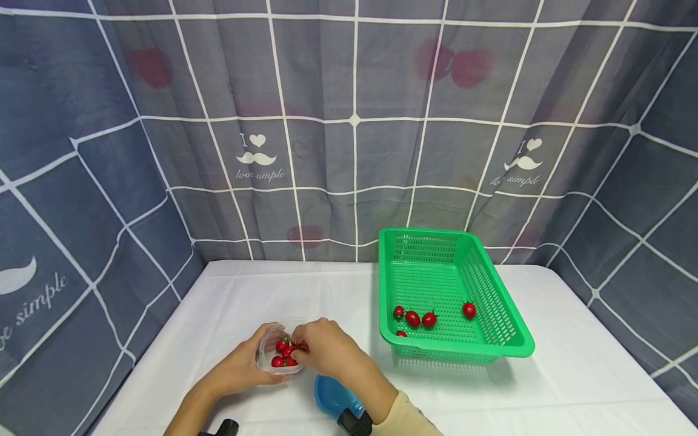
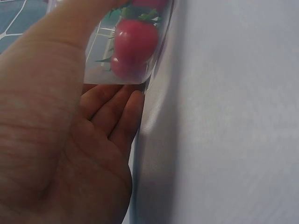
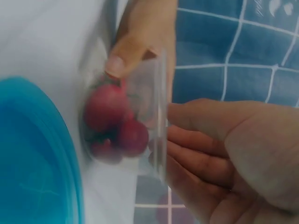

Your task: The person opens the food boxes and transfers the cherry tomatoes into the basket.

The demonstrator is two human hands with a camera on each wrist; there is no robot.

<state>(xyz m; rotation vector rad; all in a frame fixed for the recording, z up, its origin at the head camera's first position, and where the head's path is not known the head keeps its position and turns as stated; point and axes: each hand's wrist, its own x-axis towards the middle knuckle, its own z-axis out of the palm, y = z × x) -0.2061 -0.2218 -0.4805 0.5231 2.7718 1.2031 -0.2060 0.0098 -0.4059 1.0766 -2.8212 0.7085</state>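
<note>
A clear plastic container (image 1: 267,358) with several cherry tomatoes (image 1: 281,346) sits tilted in my left hand (image 1: 240,366), its mouth facing the right. The left thumb shows on its near side in the head view, fingers on its far side. My right hand (image 1: 329,349) reaches into the mouth, its fingertips beside the tomatoes. In the right wrist view those right fingers (image 3: 201,158) pass behind the container's rim; their tips are hidden, so whether they pinch a tomato is unclear. Red fruit (image 2: 135,42) shows through the clear wall in the left wrist view.
A green perforated basket (image 1: 458,350) stands to the right, with several cherry tomatoes (image 1: 412,319) near its front and one (image 1: 469,310) apart. Beneath my right forearm lies a round translucent blue plastic piece (image 1: 334,396). Grey checked curtains (image 1: 322,151) enclose the white table (image 1: 229,297).
</note>
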